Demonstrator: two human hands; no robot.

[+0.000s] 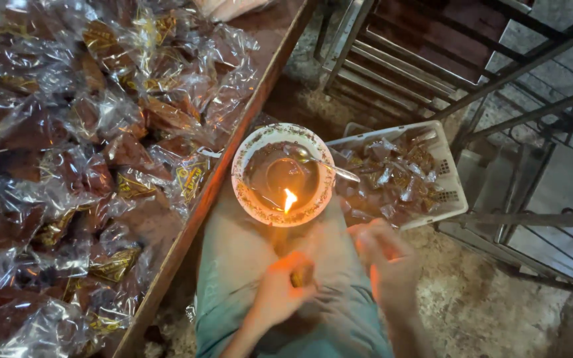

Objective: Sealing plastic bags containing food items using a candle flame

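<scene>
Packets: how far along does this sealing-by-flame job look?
Done: a white basket beside the bowl holds wrapped packets. In hand: left hand and right hand hold a small packet near the flame. Left: a heap of packets fills the wooden tray.

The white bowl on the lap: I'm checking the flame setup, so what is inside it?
The white bowl holds a lit flame, a metal spoon and dark wax-like contents; the wick's base is not visible.
</scene>
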